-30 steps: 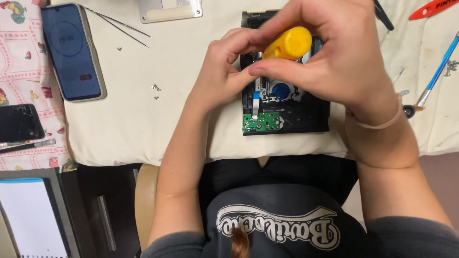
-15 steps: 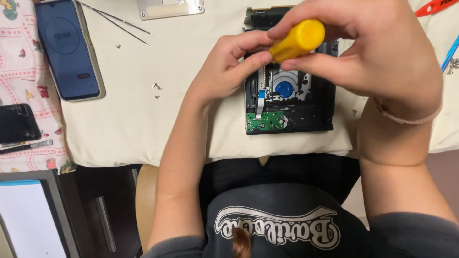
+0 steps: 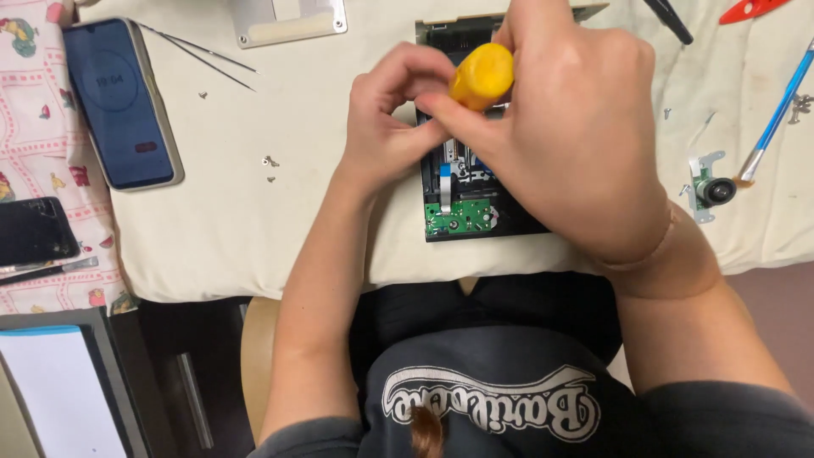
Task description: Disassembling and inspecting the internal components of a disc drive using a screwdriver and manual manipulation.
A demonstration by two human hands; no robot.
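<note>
While closed around the yellow screwdriver handle [image 3: 482, 75], clamps the right hand [image 3: 577, 136] with fingertips pinching the handle's lower end, tool pointing down into the opened black device [image 3: 475, 203]. Hides the shaft and tip behind the fingers, so cannot tell where the tip lands. Curls the left hand [image 3: 394, 119] beside the handle, thumb and forefinger bent toward its base, touching the right fingertips; cannot tell whether anything is pinched between them. Lies flat under both hands on the pale cloth-covered surface [image 3: 254, 237], near the front edge, with a green circuit board [image 3: 460, 217] and a white ribbon cable [image 3: 445, 187] showing at the near left corner.

Further left, rests face up a dark-screened phone [image 3: 123, 102], with thin tweezers [image 3: 199, 53] just beyond and two tiny screws [image 3: 270, 163] loose between phone and left wrist. At the far edge, lies a silver metal plate [image 3: 288, 21]. To the right, well apart from the device, sits a small motor on a bracket [image 3: 710, 188] touching the tip of a blue-handled tool [image 3: 776, 114]; above that, a red-handled tool [image 3: 750, 8] at the corner. At the far left, on a patterned cloth [image 3: 34, 161], lies a second dark phone [image 3: 36, 231].
</note>
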